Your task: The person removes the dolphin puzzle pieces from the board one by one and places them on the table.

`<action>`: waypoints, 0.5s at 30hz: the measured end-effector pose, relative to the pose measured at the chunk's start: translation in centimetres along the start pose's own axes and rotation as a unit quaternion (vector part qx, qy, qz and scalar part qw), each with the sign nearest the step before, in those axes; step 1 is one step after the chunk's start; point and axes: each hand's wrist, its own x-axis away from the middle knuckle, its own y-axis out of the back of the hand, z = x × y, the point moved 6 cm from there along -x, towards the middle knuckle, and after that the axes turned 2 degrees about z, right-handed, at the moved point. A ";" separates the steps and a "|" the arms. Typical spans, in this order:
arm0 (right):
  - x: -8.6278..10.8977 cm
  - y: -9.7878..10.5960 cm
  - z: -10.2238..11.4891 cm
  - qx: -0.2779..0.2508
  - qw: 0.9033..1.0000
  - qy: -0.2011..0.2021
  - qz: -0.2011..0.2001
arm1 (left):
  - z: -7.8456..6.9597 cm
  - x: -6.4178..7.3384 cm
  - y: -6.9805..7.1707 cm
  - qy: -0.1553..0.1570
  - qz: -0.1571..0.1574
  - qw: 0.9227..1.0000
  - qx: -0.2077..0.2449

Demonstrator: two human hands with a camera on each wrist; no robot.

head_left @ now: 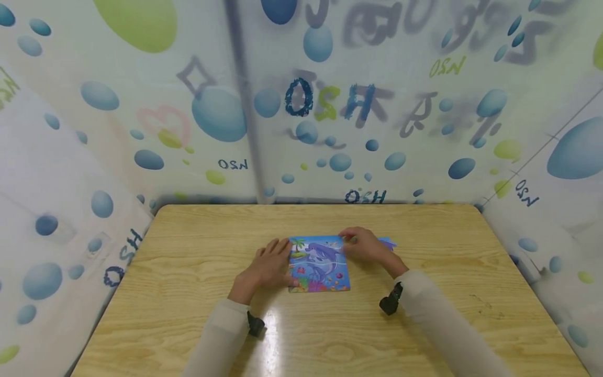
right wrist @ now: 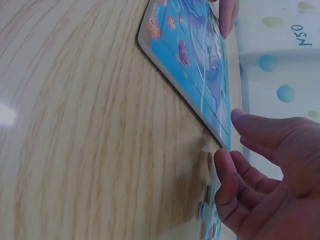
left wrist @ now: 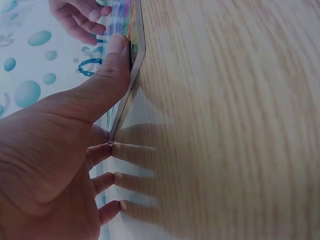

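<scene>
A square picture board (head_left: 320, 264) with dolphins, a palm tree and sea creatures lies flat on the wooden table. My left hand (head_left: 268, 266) lies at its left side. In the left wrist view, the thumb (left wrist: 114, 62) rests on the board's near edge, while the other fingers are spread and touch the table. My right hand (head_left: 365, 245) is at the far right corner. In the right wrist view, its thumb and bent fingers are apart around that corner, with nothing seen pinched. Beside it are small blue-purple flat pieces (head_left: 388, 242), partly hidden by the hand.
The wooden table (head_left: 188, 251) reaches a wall covering (head_left: 301, 173) with blue and green bubble prints at the back. Similar printed walls stand at both sides. A black wrist strap device is on each sleeve cuff.
</scene>
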 end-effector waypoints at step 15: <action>-1.0 -1.2 1.8 0.107 0.994 -0.011 0.030 | 0.0 -0.1 0.0 -0.002 -0.004 1.000 -0.008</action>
